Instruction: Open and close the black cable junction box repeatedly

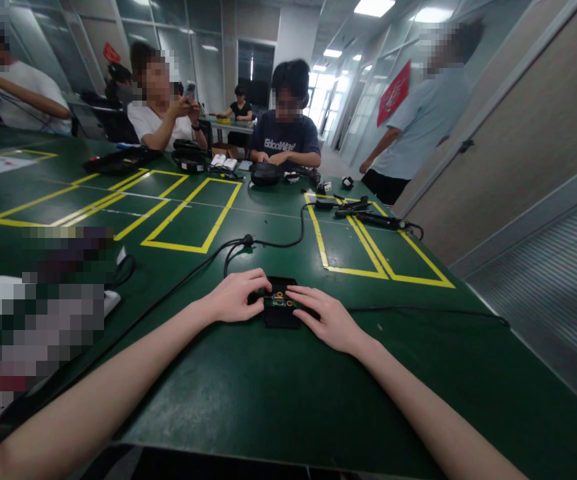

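Observation:
A small green circuit board point(281, 301) with yellow ring-shaped parts lies over a flat black case or pad point(282, 321) in front of me. At its left edge, my left hand point(235, 297) has thumb and bent fingers closed on the board's end. My right hand point(329, 319) grips the opposite end, its fingers fairly straight on top and the thumb nearer me. Fingertips cover both ends of the board, so any small part between them is hidden. A black cable point(403, 308) runs off to the right from behind my right hand.
Another black cable point(188, 267) crosses the green table point(228, 407) on the left, with a knot-like joint point(248, 241). Yellow tape rectangles point(173, 248) mark the surface. Black tools point(378, 219) lie at back right. Across sits a person point(285, 137) with a round black case point(265, 174).

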The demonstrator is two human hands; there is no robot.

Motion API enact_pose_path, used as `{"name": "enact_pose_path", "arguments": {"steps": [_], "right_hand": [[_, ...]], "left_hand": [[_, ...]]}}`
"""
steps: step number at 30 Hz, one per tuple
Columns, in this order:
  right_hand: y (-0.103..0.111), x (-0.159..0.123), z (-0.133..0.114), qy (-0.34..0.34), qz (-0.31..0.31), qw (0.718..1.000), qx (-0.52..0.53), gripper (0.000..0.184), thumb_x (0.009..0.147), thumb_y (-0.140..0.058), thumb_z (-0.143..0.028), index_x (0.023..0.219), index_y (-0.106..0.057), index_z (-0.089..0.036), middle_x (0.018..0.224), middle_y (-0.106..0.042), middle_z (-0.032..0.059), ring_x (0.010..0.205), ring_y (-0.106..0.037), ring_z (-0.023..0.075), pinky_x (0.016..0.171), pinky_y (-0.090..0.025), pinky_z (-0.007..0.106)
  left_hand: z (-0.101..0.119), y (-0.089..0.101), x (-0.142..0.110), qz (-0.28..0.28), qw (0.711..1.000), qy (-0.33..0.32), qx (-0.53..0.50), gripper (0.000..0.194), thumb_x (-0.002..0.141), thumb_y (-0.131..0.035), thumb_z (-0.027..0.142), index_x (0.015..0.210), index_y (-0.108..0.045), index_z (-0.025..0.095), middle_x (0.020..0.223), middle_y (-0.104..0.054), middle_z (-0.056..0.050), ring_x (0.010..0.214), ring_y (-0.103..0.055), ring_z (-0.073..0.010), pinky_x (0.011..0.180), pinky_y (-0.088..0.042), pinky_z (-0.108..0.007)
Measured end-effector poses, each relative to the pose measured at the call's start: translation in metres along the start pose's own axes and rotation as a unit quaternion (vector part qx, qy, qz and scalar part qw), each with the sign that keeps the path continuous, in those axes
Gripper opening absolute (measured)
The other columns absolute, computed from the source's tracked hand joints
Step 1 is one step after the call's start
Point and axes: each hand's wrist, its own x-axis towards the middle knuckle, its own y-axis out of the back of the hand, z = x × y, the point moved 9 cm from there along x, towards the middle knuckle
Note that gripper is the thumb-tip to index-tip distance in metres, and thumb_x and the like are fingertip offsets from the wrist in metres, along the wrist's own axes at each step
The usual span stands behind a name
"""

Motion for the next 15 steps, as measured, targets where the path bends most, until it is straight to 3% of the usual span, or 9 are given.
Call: {"name": "enact_pose_path", "arguments": {"steps": [5,8,12,15], "right_hand": [[-0.002,-0.002,0.009,-0.02,0.01,1.0,0.017,0.043,0.101,-0.058,-0.026,0.143,-0.062,-0.03,0.15,-0.059,0.0091,0.133,-0.062,0.0262,0.111,-0.053,0.045],[-0.001,-0.002,0.011,-0.025,0.018,0.999,0.035,0.04,0.102,-0.055,-0.028,0.141,-0.063,-0.03,0.146,-0.06,0.0089,0.13,-0.063,0.0256,0.108,-0.054,0.044],[0.006,-0.002,0.017,-0.055,0.044,0.996,0.051,0.038,0.102,-0.051,-0.033,0.138,-0.064,-0.028,0.135,-0.064,0.0104,0.102,-0.071,0.0225,0.086,-0.062,0.036],[0.016,-0.002,0.025,-0.087,0.077,0.993,0.035,0.031,0.102,-0.051,-0.035,0.125,-0.069,-0.024,0.113,-0.071,0.0094,0.08,-0.069,0.0203,0.074,-0.059,0.034]], "left_hand": [[-0.008,-0.003,-0.001,0.005,1.0,0.012,-0.024,0.017,0.077,-0.059,0.015,0.092,-0.064,0.02,0.086,-0.063,-0.001,0.075,-0.061,-0.0154,0.069,-0.047,-0.025],[-0.012,-0.002,-0.001,-0.002,1.0,0.022,-0.02,0.01,0.079,-0.062,0.017,0.089,-0.063,0.02,0.083,-0.062,-0.001,0.075,-0.06,-0.0162,0.068,-0.046,-0.025],[-0.016,0.0,0.001,-0.012,0.999,0.031,-0.007,0.006,0.091,-0.059,0.024,0.095,-0.062,0.021,0.09,-0.065,-0.003,0.082,-0.062,-0.0191,0.074,-0.048,-0.028],[-0.018,0.004,0.003,-0.01,0.999,0.038,-0.009,0.009,0.098,-0.053,0.027,0.099,-0.06,0.021,0.097,-0.067,-0.005,0.09,-0.063,-0.021,0.081,-0.049,-0.031]]}}
